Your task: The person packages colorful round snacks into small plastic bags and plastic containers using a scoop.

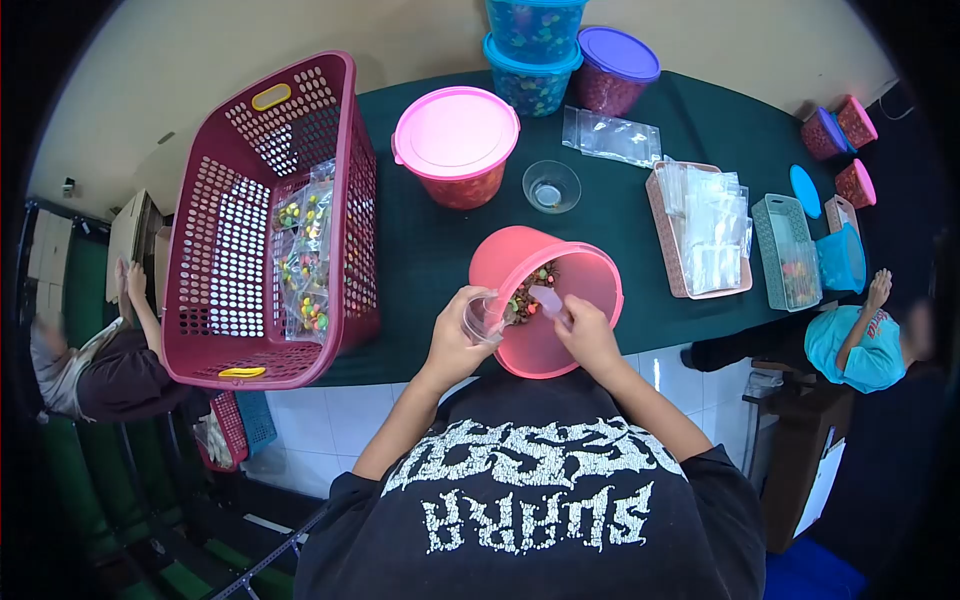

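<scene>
Left hand (462,335) gripping clear cup (482,318) at pink bucket's rim (620,290), right hand (588,338) clutching scoop (548,298) inside, open cloth (420,260) toward basket (343,200)

L hand (460,338) holds clear cup (481,319) at pink tub (545,352); R hand (588,338) has scoop (547,298) in tub, nr coloured pcs (522,303)

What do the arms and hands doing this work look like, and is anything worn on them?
They are a person's: the left hand and right hand are bare, with no glove, watch or cable visible. The black fabric sleeves are short, without visible markings, and belong to a black shirt with large whitish lettering.
</scene>
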A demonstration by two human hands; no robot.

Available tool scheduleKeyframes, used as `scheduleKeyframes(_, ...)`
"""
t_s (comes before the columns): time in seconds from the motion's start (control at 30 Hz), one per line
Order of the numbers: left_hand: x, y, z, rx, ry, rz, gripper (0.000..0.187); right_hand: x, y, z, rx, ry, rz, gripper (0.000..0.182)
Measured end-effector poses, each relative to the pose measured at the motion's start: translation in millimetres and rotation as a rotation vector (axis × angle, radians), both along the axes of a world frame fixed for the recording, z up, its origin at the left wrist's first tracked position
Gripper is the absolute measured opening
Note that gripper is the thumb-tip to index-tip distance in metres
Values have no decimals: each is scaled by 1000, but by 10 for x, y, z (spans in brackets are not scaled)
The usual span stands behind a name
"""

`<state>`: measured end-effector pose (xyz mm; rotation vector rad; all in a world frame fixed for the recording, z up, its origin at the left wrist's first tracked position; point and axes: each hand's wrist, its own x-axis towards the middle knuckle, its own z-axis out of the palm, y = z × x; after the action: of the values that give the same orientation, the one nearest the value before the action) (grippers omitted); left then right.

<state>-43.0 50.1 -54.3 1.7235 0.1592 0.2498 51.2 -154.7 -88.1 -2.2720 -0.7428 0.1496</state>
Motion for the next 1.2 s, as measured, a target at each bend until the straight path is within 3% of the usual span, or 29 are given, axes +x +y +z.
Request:
scheduleKeyframes(0.23,8,-10,-43,31,8,-9,45,-130,112,-154,192,558,-62,29)
scheduleKeyframes(0.3,5,-1,-36,33,16,-25,42,-132,181,-151,772,1042,-110,24)
scheduleKeyframes(0.33,1,-6,-25,29,7,-21,42,-107,188,-143,777,1041,-110,24)
scheduleKeyframes(0.4,-14,-5,-22,29,-2,-17,42,-43,184,-121,1031,1191,-84,18)
scheduleKeyframes(0.53,-32,23,-35,-60,32,54,43,33,97,16,1225,1258,-144,15)
scheduleKeyframes(0.83,-18,248,-49,-48,118,264,39,119,-200,317,1252,1159,-204,11)
scheduleKeyframes(1.2,-87,396,-223,-13,278,197,43,260,-247,396,1153,952,-255,19)
